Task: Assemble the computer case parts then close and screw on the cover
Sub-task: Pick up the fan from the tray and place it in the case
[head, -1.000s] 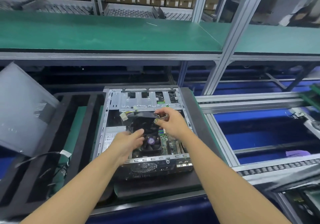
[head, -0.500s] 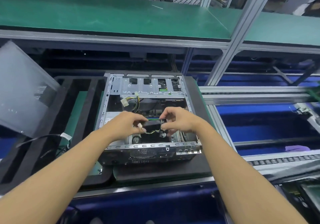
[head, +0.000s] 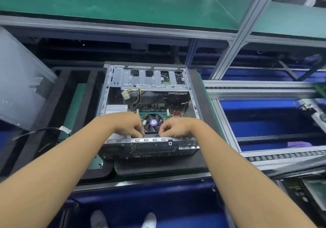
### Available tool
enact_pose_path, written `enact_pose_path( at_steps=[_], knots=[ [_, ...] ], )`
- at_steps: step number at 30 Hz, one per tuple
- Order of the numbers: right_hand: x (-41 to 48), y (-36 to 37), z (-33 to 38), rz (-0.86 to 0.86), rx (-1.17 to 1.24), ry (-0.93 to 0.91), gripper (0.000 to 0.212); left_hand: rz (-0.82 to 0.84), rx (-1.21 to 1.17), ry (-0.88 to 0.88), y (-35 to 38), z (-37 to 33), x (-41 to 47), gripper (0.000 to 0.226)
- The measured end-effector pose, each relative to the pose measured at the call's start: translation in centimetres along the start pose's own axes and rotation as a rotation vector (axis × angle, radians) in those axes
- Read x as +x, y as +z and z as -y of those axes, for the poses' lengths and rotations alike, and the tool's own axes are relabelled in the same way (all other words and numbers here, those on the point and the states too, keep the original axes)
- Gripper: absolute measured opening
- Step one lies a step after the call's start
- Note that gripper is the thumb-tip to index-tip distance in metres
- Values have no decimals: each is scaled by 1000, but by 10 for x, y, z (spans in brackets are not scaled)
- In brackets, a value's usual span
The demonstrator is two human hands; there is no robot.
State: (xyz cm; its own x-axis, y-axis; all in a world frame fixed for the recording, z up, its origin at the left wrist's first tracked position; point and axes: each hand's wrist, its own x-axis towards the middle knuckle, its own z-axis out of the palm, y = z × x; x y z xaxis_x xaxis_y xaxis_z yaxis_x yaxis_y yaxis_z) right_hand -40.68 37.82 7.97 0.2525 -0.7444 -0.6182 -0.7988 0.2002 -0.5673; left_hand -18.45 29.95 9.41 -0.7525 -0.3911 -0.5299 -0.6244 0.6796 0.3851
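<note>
An open computer case [head: 112,79] lies flat on a black foam pad, its rear panel [head: 150,147] toward me. Inside I see the motherboard, a CPU fan [head: 153,121] with a purple hub, and a yellow and black cable bundle [head: 135,95]. Both hands reach into the case's near end. My left hand [head: 127,124] has curled fingers pinching a thin wire with a small white connector [head: 144,122]. My right hand [head: 176,127] pinches the other end of that wire just above the rear rim. The grey side cover [head: 21,85] leans at the far left.
A black foam tray [head: 58,108] with slots sits left of the case, with a loose black cable [head: 42,132] on it. A green shelf [head: 105,4] runs above. Aluminium conveyor rails [head: 255,88] and blue bins are at the right. My shoes [head: 98,219] show at the bottom.
Both hands moved toward me, from the middle of the case to its near rim, carrying the thin wire. The fan is now uncovered. The camera tilted further down.
</note>
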Motion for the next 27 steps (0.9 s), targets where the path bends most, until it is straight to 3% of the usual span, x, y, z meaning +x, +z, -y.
enact_pose_path(
  at_steps=[4,9,13,19,21,24,27],
  knots=[
    [-1,1,0,10,-31,-5,14,-96,2,24,4,1,-2,19],
    [-1,1,6,37,-53,2,33,-26,148,-10,8,-1,-2,33],
    [-6,-1,5,39,79,56,22,-63,87,-25,3,-4,-7,29],
    [-5,1,4,-71,183,93,34,-127,61,-28,-2,-3,-9,28],
    [-3,3,5,-128,126,93,35,-213,48,-43,-1,-1,-10,25],
    [1,3,8,-255,18,86,34,-485,-69,-101,2,-1,-13,20],
    [5,0,14,-446,17,69,17,-762,-282,-139,6,-2,-17,15]
  ],
)
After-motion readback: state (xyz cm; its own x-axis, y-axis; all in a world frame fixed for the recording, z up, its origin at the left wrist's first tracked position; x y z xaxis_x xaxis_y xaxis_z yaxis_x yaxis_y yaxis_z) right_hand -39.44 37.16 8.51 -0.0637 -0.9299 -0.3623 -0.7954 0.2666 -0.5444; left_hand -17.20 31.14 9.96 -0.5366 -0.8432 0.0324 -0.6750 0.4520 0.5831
